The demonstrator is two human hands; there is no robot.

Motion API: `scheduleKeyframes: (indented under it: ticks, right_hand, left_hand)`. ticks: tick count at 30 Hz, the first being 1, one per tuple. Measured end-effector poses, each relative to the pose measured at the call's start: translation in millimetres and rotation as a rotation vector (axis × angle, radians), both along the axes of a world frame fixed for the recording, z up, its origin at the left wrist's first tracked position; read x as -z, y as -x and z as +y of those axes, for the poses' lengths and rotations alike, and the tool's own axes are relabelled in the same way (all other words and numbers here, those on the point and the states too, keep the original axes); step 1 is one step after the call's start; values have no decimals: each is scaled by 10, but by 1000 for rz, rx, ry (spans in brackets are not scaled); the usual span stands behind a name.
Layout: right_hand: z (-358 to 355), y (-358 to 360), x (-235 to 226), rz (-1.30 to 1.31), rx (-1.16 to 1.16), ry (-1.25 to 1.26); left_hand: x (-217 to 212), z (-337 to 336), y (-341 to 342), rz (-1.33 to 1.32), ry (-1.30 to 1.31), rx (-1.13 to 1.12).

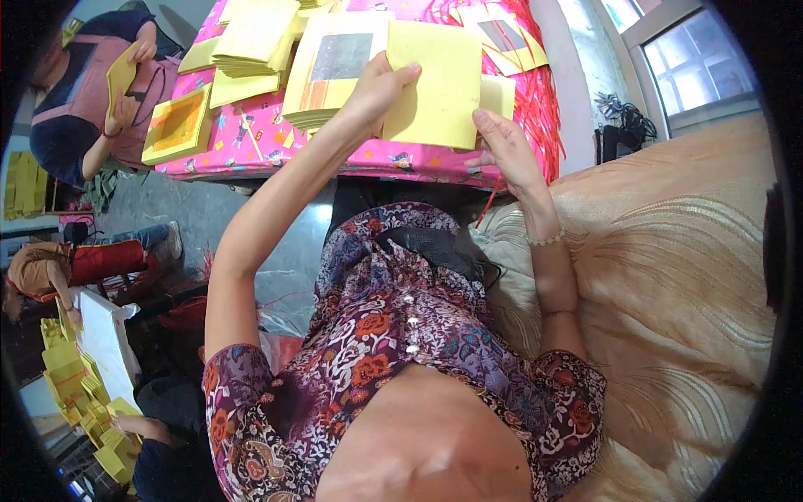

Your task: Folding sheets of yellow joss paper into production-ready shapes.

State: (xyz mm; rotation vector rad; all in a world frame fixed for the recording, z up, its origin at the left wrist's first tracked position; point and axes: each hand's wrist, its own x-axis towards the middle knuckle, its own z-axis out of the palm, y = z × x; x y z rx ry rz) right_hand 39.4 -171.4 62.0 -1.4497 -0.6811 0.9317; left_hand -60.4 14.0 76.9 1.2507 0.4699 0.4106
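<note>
A plain yellow paper sheet (435, 84), possibly several layers, is held up over the near side of the table. My left hand (381, 90) grips its left edge, thumb on the front face. At its lower right corner, my right hand (508, 149) pinches the paper with the thumb in front; the other fingers are partly hidden. Just left of the sheet lies a thick stack of yellow paper (311, 96) with a silver-grey rectangle and orange print on top. Another yellow piece (500, 94) shows behind the held sheet's right edge.
A pink patterned cloth (263, 138) covers the table, with more yellow stacks (251, 50) at the left. Red strands (539, 100) hang along its right end. A beige cushioned seat (669, 226) is at my right. Other people (92, 92) handle yellow paper at the left.
</note>
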Motion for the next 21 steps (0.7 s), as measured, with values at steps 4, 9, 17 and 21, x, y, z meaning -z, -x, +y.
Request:
scheduleKeyframes:
  ticks: [4, 9, 17, 21]
  right_hand:
    - [45, -89, 80, -28, 35, -206]
    - [-3, -187, 184, -156, 24, -162]
    - [-63, -145, 41, -76, 89, -223]
    - [-299, -155, -6, -19, -63, 37]
  left_hand:
    - [35, -214, 96, -16, -128, 19]
    - [58, -310, 189, -54, -106, 45]
    - [85, -441, 354, -45, -67, 132]
    - [214, -469, 579, -32, -190, 283]
